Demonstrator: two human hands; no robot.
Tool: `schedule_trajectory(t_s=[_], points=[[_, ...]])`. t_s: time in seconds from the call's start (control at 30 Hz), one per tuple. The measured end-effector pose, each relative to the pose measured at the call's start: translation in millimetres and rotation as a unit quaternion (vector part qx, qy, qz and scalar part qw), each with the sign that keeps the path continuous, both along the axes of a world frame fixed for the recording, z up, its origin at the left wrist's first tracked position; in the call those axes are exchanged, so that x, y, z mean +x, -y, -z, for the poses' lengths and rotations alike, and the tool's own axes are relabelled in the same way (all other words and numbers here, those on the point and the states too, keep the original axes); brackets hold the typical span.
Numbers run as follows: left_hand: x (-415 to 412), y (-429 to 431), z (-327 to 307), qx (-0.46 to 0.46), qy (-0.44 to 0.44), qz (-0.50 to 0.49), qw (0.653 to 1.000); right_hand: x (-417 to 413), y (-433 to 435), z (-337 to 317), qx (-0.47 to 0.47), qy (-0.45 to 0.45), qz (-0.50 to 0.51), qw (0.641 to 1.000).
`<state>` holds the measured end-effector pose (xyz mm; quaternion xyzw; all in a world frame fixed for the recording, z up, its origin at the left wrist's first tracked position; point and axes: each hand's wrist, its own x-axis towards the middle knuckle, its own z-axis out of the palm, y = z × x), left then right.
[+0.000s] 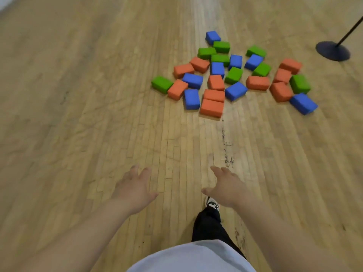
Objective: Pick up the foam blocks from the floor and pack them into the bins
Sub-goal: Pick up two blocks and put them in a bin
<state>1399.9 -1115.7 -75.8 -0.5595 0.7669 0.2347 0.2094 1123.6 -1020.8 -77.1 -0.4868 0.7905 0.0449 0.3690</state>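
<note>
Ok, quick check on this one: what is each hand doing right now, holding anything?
Left hand: open, fingers spread, holding nothing.
Right hand: open, fingers spread, holding nothing.

The person wears a pale, white-grey top point(193, 259), its rounded front filling the bottom edge of the view. Beyond it one leg shows in loose black trousers point(208, 226), ending in a white sneaker point(212, 203) with black markings. The left forearm point(88, 228) and right forearm point(275, 228) are uncovered, and the left hand point(133, 190) and right hand point(227, 188) are bare.
</note>
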Motion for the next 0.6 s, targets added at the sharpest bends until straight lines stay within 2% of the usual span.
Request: schedule_trajectory(t_s=[0.37,0.6], points=[[-157.5,109.4,-13.0,-0.004,-0.039,-0.051,0.998,-173.6,147.1,-15.8,-0.011,-0.017,-0.068,0.998],[-185.8,191.5,-11.4,-0.014,-0.039,-0.082,0.996,-212.3,238.9,-16.2,-0.021,-0.002,-0.091,0.996]])
